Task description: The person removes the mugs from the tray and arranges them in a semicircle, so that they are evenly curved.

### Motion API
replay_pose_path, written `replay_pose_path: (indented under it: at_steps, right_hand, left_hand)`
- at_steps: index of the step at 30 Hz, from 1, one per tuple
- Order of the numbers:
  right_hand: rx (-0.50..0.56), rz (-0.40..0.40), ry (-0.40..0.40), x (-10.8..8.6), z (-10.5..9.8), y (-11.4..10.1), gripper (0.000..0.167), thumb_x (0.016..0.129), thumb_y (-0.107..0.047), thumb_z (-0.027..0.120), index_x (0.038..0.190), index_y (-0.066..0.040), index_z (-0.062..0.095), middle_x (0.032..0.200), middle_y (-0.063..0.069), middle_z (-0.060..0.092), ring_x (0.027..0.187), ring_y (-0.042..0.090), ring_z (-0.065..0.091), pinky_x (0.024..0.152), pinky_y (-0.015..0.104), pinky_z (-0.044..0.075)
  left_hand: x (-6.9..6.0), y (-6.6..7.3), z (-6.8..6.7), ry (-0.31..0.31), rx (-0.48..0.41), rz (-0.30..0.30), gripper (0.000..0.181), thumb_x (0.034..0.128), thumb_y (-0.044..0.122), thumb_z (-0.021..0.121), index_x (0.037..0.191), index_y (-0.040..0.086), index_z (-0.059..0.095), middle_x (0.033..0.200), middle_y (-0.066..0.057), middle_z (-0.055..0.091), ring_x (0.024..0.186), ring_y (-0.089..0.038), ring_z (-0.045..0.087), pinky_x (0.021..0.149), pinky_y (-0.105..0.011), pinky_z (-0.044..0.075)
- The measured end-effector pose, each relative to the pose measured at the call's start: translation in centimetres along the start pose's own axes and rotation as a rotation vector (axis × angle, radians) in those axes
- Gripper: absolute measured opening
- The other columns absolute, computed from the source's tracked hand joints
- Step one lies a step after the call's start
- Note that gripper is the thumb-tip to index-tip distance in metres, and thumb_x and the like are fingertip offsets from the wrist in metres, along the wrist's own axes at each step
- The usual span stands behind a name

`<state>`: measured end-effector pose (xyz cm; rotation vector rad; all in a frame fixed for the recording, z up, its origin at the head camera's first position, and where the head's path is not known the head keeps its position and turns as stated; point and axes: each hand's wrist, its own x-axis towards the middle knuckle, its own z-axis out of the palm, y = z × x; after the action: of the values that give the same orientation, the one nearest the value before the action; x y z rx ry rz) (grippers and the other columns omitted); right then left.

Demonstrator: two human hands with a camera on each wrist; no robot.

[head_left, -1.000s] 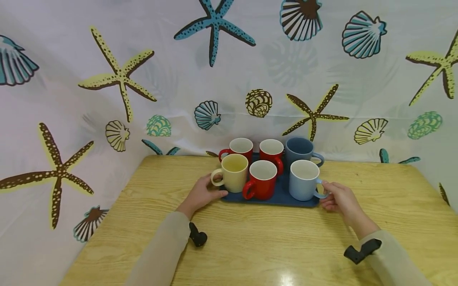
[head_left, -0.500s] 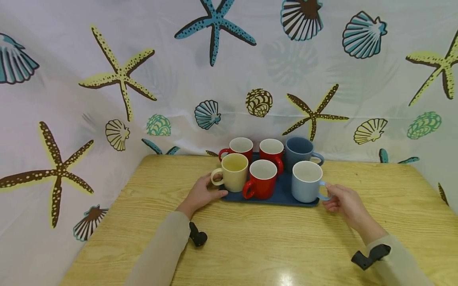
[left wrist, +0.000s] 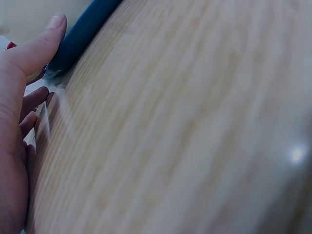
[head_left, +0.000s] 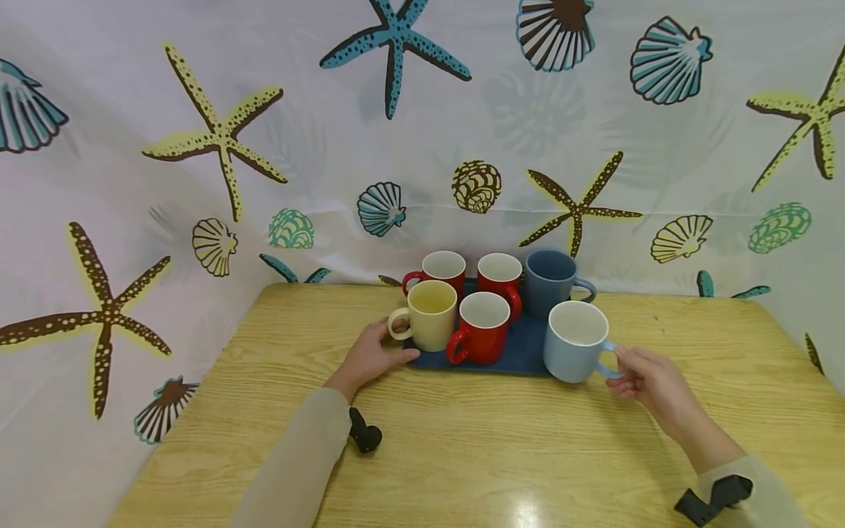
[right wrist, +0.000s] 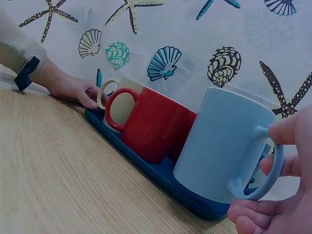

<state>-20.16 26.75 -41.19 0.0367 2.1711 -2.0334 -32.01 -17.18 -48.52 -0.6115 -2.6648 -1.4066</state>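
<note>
In the head view a dark blue tray (head_left: 528,345) carries several mugs. My right hand (head_left: 650,385) pinches the handle of a light blue mug (head_left: 573,352), holding it upright but slightly tilted over the tray's front right corner. My left hand (head_left: 375,357) grips the tray's front left corner, the thumb along its front edge and the fingers at its left side, close to the cream mug's handle. The cream mug (head_left: 432,319) and a red mug (head_left: 487,334) stand in the front row. Behind them are two more red mugs and a darker blue mug (head_left: 550,282).
The wooden table (head_left: 449,440) stretches in front of the tray and to both sides. A white cloth (head_left: 422,139) printed with starfish and shells hangs behind the table, near the tray's back edge.
My right hand has lifted the light blue mug and drawn it right and towards me, from inside the tray to over its front right corner. My left hand stays in place.
</note>
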Motion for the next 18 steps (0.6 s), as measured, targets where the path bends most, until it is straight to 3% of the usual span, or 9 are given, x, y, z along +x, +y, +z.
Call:
replay_pose_path:
  at_steps: [18]
  right_hand:
    - [0.006, -0.043, -0.058, -4.7, -0.7, 0.7, 0.036, 0.1, -0.028, 0.044, 0.077, -0.002, 0.052, 0.084, 0.009, 0.06, 0.075, 0.017, 0.06, 0.067, 0.03, 0.051]
  left_hand:
    - [0.0, -0.3, 0.4, -0.008, 0.038, -0.018, 0.061, 0.0732, 0.045, 0.076, 0.126, 0.021, 0.057, 0.129, 0.001, 0.053, 0.123, -0.02, 0.043, 0.104, -0.042, 0.029]
